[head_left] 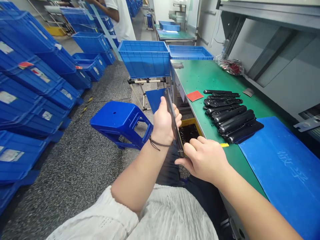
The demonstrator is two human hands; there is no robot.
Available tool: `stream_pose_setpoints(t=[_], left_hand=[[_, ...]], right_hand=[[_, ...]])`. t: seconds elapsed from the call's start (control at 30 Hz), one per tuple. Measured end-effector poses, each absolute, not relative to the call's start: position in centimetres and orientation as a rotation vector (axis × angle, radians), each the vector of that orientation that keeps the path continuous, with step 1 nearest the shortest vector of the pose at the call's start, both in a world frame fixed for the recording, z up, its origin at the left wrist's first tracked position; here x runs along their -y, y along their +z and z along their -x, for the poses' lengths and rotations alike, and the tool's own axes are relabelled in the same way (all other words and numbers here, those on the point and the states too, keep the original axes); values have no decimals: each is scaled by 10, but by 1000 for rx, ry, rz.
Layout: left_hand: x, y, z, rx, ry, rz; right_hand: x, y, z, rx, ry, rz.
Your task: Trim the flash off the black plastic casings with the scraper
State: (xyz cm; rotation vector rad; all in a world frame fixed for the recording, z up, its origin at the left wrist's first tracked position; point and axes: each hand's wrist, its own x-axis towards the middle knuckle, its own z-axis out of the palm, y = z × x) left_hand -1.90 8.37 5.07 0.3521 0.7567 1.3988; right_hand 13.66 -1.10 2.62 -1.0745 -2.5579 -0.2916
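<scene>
left fingers point(178, 118) wrapped around black part point(174, 123), right fingers point(186, 155) curled at its lower end, beside green table's edge point(215, 75)

The parts point(236, 120) look like smooth, shiny black plastic. The stool point(115, 115) is smooth blue plastic. The floor point(100, 166) looks speckled, like stone. The shirt point(180, 213) is crinkly white cloth.

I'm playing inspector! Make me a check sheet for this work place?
Surface: green tabletop, partly under a blue sheet.
Job's things: black parts lie side by side; a dark piece is held.
Clutter: red square, small yellow strip.
Hands: left hand grips the dark piece; right hand is at its near end.
Cables: thin cord by the wall.
Surroundings: blue stool, blue crates, another person.
</scene>
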Motion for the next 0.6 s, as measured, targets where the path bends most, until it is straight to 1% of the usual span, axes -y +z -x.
stream_pose_setpoints(t=[0.23, 0.33, 0.4, 0.5, 0.53, 0.6], left_hand=[[-100, 26, 30, -794, 1451, -96], [-108, 18, 37, -838, 1492, 32], [-112, 14, 41, -852, 1513, 70], [-112, 13, 44, -849, 1549, 87], [-111, 14, 43, -847, 1555, 93], [-109, 15, 39, -842, 1563, 105]], right_hand=[[10, 17, -132, 2365, -611, 1011], [5, 15, -141, 2281, -612, 1022], [-2, 17, -152, 2277, -564, 1216], [-10, 20, -166, 2280, -407, 1719], [-11, 22, -166, 2274, -292, 1804], [-9, 24, -161, 2258, 37, 1737]])
